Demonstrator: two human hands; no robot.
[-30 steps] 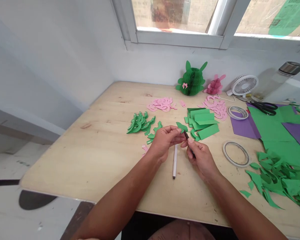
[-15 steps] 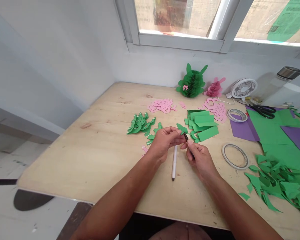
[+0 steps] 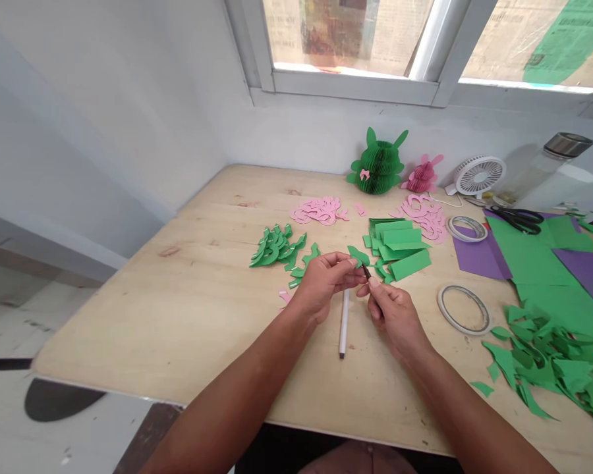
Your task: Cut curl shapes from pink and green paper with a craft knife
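Note:
My left hand (image 3: 322,280) pinches a small green paper cutout (image 3: 358,255) between thumb and fingers. Closed around a slim black tool (image 3: 366,270), my right hand (image 3: 396,315) holds its tip against the cutout's lower edge. Fingers cover most of the tool, so its exact kind does not show. Below the hands a white pen (image 3: 344,329) with a dark end lies on the table. Just left of my left hand are wavy green paper cutouts (image 3: 277,247), some with white strips. Folded green paper pieces (image 3: 400,245) sit beyond my right hand.
Pink cutouts (image 3: 319,210) lie behind. A green honeycomb paper figure (image 3: 379,164) and a pink one (image 3: 422,176) stand by the wall near a small fan (image 3: 480,176). At right are tape rolls (image 3: 441,313), black scissors (image 3: 518,219) and green scraps (image 3: 548,362).
The view has shifted slightly. Both hands stay in nearly the same place, with the tool's tip still at the green paper cutout.

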